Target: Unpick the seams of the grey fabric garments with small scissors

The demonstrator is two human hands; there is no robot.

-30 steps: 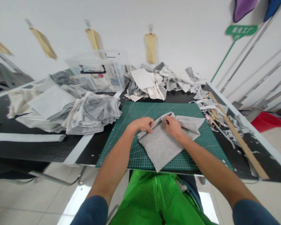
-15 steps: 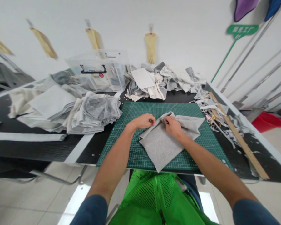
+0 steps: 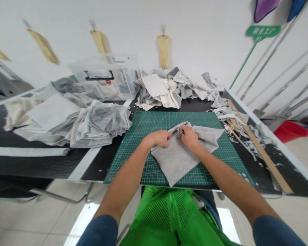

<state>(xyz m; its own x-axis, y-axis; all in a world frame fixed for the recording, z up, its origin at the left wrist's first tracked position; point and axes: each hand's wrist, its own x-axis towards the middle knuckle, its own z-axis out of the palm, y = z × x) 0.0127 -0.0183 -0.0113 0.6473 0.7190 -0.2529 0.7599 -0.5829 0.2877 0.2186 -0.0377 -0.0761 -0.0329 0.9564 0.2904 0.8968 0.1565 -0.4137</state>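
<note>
A light grey piece of fabric (image 3: 174,164) lies partly folded on the green cutting mat (image 3: 143,119), one corner pointing toward me. With curled fingers, my left hand (image 3: 160,138) is closed on the fabric's left folded edge. My right hand (image 3: 189,136) pinches the fabric near its top fold, the thumb and index finger pressed together. Folds and the hand itself hide part of what lies between those fingers. To the right of my right hand, the cloth spreads out in a loose, creased flap.
Stacked grey and cream cloth (image 3: 102,119) lies left of the mat, a clear plastic box (image 3: 110,78) behind it. More fabric scraps (image 3: 159,89) are heaped at the back. On the right are a wooden ruler (image 3: 261,150), cut strips and gold-handled scissors (image 3: 231,129).
My left hand has moved slightly right and down onto the fabric's left edge, its fingers now lower on the cloth. My right hand keeps its pinch in nearly the same place.
</note>
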